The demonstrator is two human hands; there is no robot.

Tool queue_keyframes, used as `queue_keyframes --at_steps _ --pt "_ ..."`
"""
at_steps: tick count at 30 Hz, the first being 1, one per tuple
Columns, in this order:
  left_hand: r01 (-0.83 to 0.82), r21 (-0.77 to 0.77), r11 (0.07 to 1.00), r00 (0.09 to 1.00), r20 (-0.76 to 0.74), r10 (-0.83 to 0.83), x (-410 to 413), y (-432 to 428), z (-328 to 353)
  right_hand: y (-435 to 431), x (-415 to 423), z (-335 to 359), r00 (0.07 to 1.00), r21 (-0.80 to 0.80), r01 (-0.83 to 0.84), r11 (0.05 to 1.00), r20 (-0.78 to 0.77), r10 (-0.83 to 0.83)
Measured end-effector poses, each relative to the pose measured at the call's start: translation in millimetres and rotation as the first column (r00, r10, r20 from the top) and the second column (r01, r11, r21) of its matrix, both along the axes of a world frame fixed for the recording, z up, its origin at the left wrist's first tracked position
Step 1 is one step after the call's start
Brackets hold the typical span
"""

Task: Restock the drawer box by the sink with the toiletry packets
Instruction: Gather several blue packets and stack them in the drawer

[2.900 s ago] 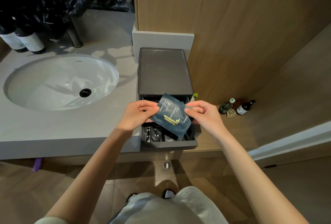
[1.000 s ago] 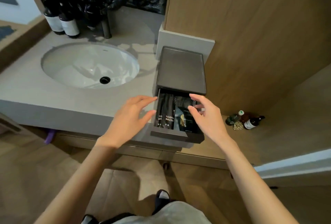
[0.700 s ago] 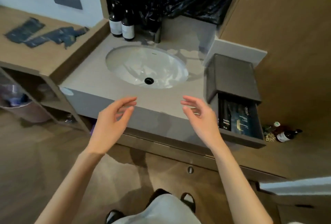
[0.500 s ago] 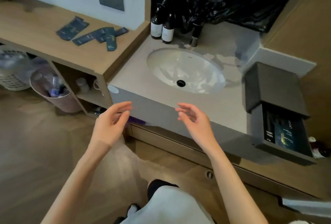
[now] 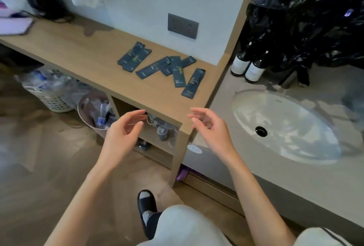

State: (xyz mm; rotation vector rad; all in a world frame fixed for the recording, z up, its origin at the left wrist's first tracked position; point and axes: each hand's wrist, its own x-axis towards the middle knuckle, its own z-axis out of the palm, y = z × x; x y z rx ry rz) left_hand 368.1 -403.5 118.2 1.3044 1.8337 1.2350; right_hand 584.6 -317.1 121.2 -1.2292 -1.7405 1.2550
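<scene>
hands: left hand (image 5: 122, 133) and right hand (image 5: 210, 127) both empty, fingers loose and apart, hovering just short of wooden counter (image 5: 78, 53) edge. looks like fetch step. next move prob pinch an edge, since toiletry packets (image 5: 167, 66) lie flat, scattered on counter. drawer box out of view. nothing blocking reach. sink (image 5: 285, 123) to right, 2 bottles (image 5: 248, 66) and black bag (image 5: 305, 19) further back.

Six dark blue toiletry packets (image 5: 178, 72) lie on the wooden table (image 5: 78, 53), though the leftmost packet (image 5: 135, 56) may be a small stack. Two white-labelled bottles (image 5: 255, 70) stand by one sink (image 5: 275, 112), with one socket plate (image 5: 182, 26) on the wall, one white basket (image 5: 53, 100) and one pink bin (image 5: 86, 116) below.
</scene>
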Motion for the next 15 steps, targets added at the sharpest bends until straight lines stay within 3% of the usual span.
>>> queue_keyframes --at_steps 6,15 --pt "0.132 -0.108 0.985 0.987 -0.083 -0.141 -90 89 3 90 -94 -9 0.994 -0.019 0.104 0.994 0.036 -0.103" --pt "0.219 -0.28 0.935 0.973 -0.015 -0.232 -183 232 -55 203 -151 -68 0.899 -0.094 0.381 0.92 0.269 -0.345"
